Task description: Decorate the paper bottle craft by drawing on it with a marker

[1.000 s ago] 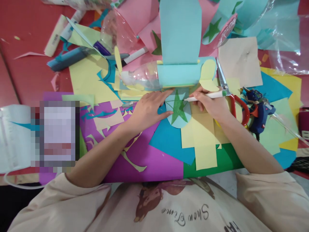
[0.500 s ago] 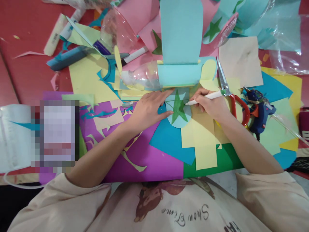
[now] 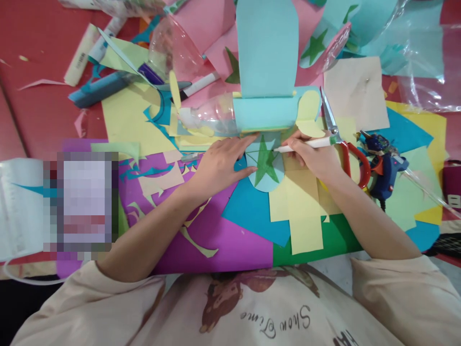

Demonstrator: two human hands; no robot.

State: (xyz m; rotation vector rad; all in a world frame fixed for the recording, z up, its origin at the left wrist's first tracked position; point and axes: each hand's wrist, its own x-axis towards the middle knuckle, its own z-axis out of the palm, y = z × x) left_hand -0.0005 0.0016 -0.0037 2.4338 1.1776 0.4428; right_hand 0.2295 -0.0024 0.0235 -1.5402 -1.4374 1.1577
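Note:
My right hand (image 3: 305, 153) is closed round a white marker (image 3: 317, 142) with a green end. Its tip meets the right side of a green star (image 3: 265, 166) drawn on a light blue paper wing (image 3: 260, 185) with a rounded end. My left hand (image 3: 227, 161) lies flat with fingers spread, thumb and forefinger on the wing's left side. Just beyond both hands lies a clear plastic bottle (image 3: 216, 115) wrapped in light blue paper (image 3: 264, 113), with yellow paper pieces at its tail. Another light blue wing (image 3: 267, 48) extends from its far side.
Scissors with red handles (image 3: 347, 161) lie right of my right hand, beside a blue glue gun (image 3: 387, 175). Paper sheets and scraps (image 3: 162, 180) spread around. More markers (image 3: 81, 55) and a second bottle piece (image 3: 176, 45) are at the upper left. A blurred rectangle covers something at left.
The marker tip has shifted slightly up and left along the star, where green now reaches further to the right. My left hand stays on the wing.

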